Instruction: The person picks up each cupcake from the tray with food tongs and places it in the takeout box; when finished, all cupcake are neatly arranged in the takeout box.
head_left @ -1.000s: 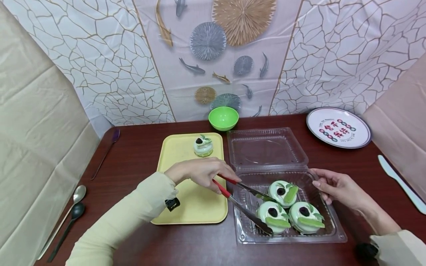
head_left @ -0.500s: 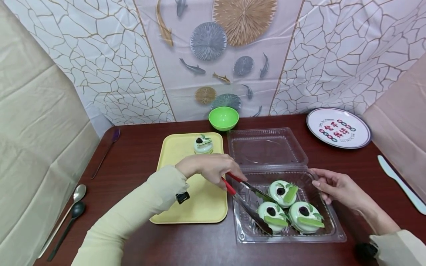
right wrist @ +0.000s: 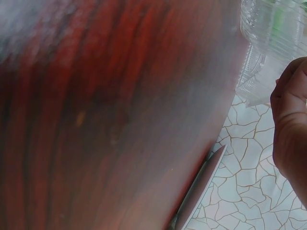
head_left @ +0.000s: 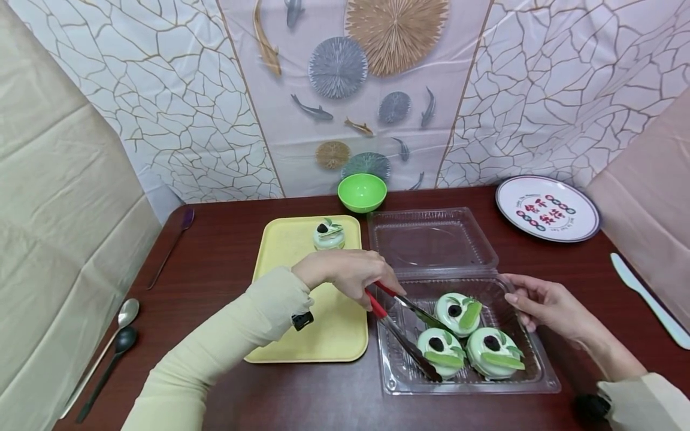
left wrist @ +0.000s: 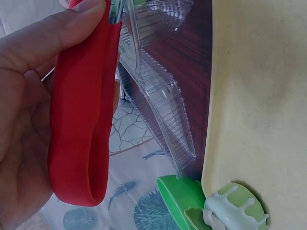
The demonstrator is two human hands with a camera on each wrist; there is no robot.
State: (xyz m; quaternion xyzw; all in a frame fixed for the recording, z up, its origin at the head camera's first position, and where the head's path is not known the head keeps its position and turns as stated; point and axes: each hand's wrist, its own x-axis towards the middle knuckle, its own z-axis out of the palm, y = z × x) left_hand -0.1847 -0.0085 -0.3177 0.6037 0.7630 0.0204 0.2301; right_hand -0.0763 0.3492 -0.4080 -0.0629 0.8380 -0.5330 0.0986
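Observation:
My left hand [head_left: 353, 272] grips red-handled tongs [head_left: 399, 338]; their looped red handle [left wrist: 81, 124] fills much of the left wrist view. The tongs' tips reach down on either side of the front-left cake [head_left: 444, 362], a pale green round with a dark berry and a green slice. Two similar cakes, one behind [head_left: 457, 312] and one to the right [head_left: 493, 356], share the clear plastic clamshell container [head_left: 469, 388]. At its right rim, my right hand [head_left: 552, 308] holds the container between thumb and fingers. Only part of that hand [right wrist: 292, 110] shows in the right wrist view.
Left of the container lies a yellow tray [head_left: 302, 344] bearing one cake [head_left: 329, 235]. A green bowl [head_left: 362, 193] stands behind it. The container's lid [head_left: 433, 239] lies back. A plate [head_left: 550, 209] and white knife [head_left: 647, 296] are right; spoons [head_left: 126, 317] lie left.
My left hand has moved to the right with the tongs, whose handles have shifted right too. The front-left cake has shifted slightly left. My right hand stays at the container's rim.

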